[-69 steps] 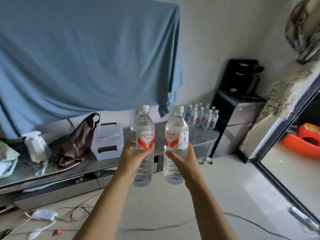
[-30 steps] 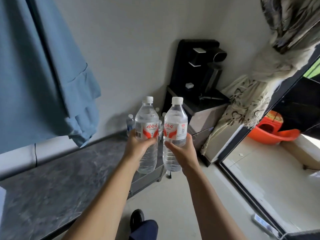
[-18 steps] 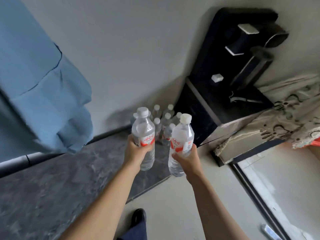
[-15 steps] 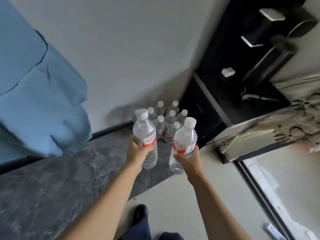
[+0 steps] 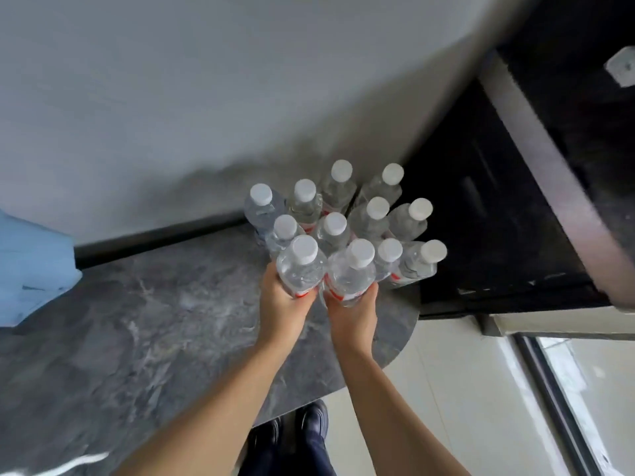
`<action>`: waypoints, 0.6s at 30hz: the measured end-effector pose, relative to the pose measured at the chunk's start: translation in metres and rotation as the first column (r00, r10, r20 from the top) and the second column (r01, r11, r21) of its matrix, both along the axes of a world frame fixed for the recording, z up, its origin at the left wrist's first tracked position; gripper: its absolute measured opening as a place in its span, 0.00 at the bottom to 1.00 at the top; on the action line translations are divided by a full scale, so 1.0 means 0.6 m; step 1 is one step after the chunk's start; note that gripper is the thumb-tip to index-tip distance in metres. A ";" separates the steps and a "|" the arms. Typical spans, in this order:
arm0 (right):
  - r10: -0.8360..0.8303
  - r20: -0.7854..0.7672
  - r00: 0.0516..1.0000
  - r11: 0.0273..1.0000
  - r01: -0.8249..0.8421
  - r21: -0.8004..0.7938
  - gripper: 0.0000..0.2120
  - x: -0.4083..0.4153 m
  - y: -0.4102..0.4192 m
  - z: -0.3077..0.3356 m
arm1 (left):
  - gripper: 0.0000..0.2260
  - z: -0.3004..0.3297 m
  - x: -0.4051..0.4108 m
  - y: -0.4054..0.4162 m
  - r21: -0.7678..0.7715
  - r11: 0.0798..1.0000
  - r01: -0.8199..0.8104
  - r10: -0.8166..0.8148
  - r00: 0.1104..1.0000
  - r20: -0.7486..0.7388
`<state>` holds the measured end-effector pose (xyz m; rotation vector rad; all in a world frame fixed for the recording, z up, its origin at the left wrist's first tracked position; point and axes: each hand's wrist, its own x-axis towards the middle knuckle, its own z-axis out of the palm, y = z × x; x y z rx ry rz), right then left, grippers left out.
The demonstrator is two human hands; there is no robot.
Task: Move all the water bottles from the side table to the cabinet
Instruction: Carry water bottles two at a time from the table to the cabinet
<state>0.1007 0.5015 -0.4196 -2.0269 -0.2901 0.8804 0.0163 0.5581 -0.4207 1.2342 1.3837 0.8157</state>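
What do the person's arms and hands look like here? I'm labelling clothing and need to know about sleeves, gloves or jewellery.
Both forearms are bare up to the frame edge, with no sleeves in view. The left hand and right hand wear no gloves; no watch, bracelet or ring is visible. Below are dark trousers and dark shoes.

A single head-worn view looks steeply down from above, close over the end of the grey marbled counter (image 5: 144, 324). It faces the wall corner, with the clustered bottle caps (image 5: 376, 207) near centre, and the floor (image 5: 446, 389) and shoes below.
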 end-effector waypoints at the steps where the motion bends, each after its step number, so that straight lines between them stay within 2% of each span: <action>1: -0.011 -0.009 1.000 1.000 0.011 0.008 0.26 0.000 0.004 -0.009 | 0.19 -0.011 0.001 0.001 0.016 1.000 -0.010 0.010 1.000 -0.002; 5: -0.049 -0.045 0.998 0.999 0.049 0.020 0.24 -0.008 0.009 -0.052 | 0.16 -0.047 0.007 -0.004 0.120 0.992 -0.047 0.048 0.999 -0.010; 9: -0.030 -0.046 0.998 1.000 0.030 -0.001 0.22 -0.014 0.001 -0.083 | 0.23 -0.077 0.001 -0.013 0.134 0.989 -0.056 0.060 0.998 -0.029; 12: 0.021 -0.018 1.000 1.000 -0.021 -0.008 0.26 -0.009 -0.002 -0.090 | 0.28 -0.089 -0.004 -0.023 0.119 0.990 -0.075 0.080 0.996 -0.042; 14: 0.053 -0.005 0.999 0.999 -0.053 -0.014 0.28 -0.007 -0.001 -0.087 | 0.30 -0.090 -0.008 -0.020 0.128 0.991 -0.022 0.029 0.998 -0.052; 16: 0.075 0.000 0.997 0.997 -0.075 -0.020 0.29 -0.003 0.001 -0.082 | 0.29 -0.092 -0.012 -0.014 0.127 0.992 0.025 -0.018 0.998 -0.062; 18: 0.105 0.017 0.994 0.994 -0.105 -0.030 0.29 0.000 0.003 -0.076 | 0.22 -0.097 -0.015 -0.009 0.105 0.993 0.047 -0.041 0.997 -0.061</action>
